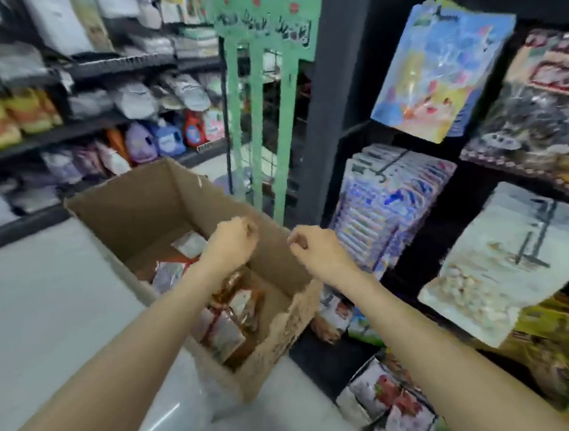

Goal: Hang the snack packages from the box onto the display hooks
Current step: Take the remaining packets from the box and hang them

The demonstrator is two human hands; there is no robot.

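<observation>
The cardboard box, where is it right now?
In the head view the cardboard box stands open on the pale floor, centre-left, under both hands, with the green rack behind it and the hanging packets to its right.

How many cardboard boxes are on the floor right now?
1. The open cardboard box stands on the pale floor beside the black display rack, with snack packages inside. Others could sit outside the frame.
</observation>
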